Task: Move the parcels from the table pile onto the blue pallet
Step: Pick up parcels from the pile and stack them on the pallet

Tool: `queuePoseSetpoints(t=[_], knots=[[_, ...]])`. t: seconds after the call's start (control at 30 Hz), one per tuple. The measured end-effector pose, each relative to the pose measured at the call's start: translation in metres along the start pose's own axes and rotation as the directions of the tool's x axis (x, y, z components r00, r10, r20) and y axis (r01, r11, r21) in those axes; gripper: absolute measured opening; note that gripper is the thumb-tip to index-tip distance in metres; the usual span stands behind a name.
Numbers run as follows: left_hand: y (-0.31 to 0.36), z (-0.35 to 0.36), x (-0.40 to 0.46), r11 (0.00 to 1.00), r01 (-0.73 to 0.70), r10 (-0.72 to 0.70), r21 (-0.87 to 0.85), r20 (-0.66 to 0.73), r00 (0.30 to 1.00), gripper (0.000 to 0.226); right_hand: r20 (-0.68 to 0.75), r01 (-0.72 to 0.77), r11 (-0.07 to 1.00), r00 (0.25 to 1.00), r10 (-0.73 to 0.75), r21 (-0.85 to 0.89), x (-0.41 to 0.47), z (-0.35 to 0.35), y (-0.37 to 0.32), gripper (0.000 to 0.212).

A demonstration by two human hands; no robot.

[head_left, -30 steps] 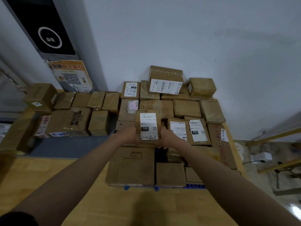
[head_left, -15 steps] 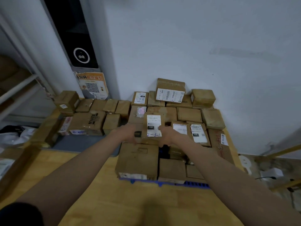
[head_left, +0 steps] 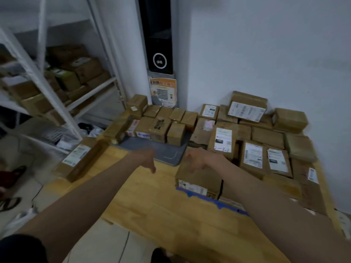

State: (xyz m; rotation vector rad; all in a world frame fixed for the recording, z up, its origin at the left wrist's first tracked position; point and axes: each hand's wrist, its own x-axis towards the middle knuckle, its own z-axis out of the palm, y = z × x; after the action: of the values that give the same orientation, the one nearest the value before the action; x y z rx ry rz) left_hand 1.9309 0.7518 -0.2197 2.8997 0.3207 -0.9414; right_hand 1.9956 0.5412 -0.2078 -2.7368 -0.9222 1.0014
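A brown parcel marked "2-3-1" on its white label [head_left: 222,141] stands among several brown parcels stacked on the blue pallet [head_left: 201,196] at the right of the wooden table [head_left: 161,202]. My right hand [head_left: 197,158] hovers just left of that parcel, fingers loosely curled, holding nothing. Above the table's middle, my left hand [head_left: 147,158] hangs with relaxed fingers and is empty too. The table pile of brown parcels [head_left: 161,124] sits at the back left on a grey mat [head_left: 167,150].
A long flat parcel [head_left: 81,158] lies at the table's left edge. White metal shelving [head_left: 57,88] with more boxes stands at the left. A black wall device [head_left: 159,44] and an orange poster [head_left: 164,92] hang behind the pile. Cables and sandals lie on the floor.
Both hands let go of the "2-3-1" parcel, which now rests on the pallet stack. The hands drew back and leftward, and my view turned left toward the shelving.
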Motion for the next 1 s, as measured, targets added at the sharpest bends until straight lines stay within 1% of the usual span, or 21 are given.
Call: queuePoseSetpoints(t=[0.03, 0.1, 0.23, 0.4, 0.47, 0.6, 0.73, 0.8, 0.93, 1.0], knots=[[-0.011, 0.003, -0.004, 1.000, 0.015, -0.015, -0.009, -0.002, 1.000, 0.076, 0.004, 0.013, 1.000, 1.000, -0.013, -0.020, 0.003, 0.001, -0.009, 0.059], [-0.032, 0.009, -0.010, 0.999, 0.043, -0.043, -0.028, 0.006, 0.999, 0.075, 0.017, 0.040, 0.999, 0.999, -0.040, -0.036, 0.011, 0.001, -0.025, 0.065], [-0.070, 0.017, -0.014, 0.996, 0.070, -0.069, -0.048, 0.018, 0.997, 0.075, 0.046, 0.081, 0.997, 0.996, -0.081, 0.003, 0.030, -0.001, -0.057, 0.070], [-0.128, 0.025, -0.004, 0.994, 0.076, -0.074, -0.084, 0.021, 0.997, 0.074, 0.047, 0.055, 0.998, 0.997, -0.055, 0.008, 0.072, 0.005, -0.110, 0.061], [-0.147, 0.027, 0.001, 0.993, 0.066, -0.064, -0.096, 0.024, 0.998, 0.074, 0.063, 0.045, 0.998, 0.997, -0.048, 0.048, 0.087, 0.008, -0.125, 0.063], [-0.215, 0.033, 0.020, 0.989, 0.067, -0.063, -0.129, 0.030, 0.998, 0.072, 0.092, 0.025, 0.990, 0.995, -0.038, 0.138, 0.134, 0.019, -0.175, 0.063], [-0.290, 0.046, 0.046, 0.977, 0.099, -0.092, -0.189, 0.045, 0.995, 0.072, 0.105, 0.007, 0.987, 0.994, -0.025, 0.162, 0.181, 0.038, -0.226, 0.060], [-0.324, 0.058, 0.057, 0.974, 0.123, -0.117, -0.193, 0.042, 0.992, 0.072, 0.122, -0.011, 0.987, 0.992, -0.009, 0.162, 0.202, 0.050, -0.248, 0.060], [-0.379, 0.080, 0.075, 0.968, 0.157, -0.155, -0.193, 0.027, 0.988, 0.057, 0.185, -0.045, 0.979, 0.983, 0.008, 0.197, 0.235, 0.077, -0.284, 0.060], [-0.401, 0.090, 0.080, 0.964, 0.174, -0.175, -0.203, 0.016, 0.984, 0.055, 0.222, -0.047, 0.976, 0.975, -0.001, 0.211, 0.250, 0.089, -0.299, 0.061]])
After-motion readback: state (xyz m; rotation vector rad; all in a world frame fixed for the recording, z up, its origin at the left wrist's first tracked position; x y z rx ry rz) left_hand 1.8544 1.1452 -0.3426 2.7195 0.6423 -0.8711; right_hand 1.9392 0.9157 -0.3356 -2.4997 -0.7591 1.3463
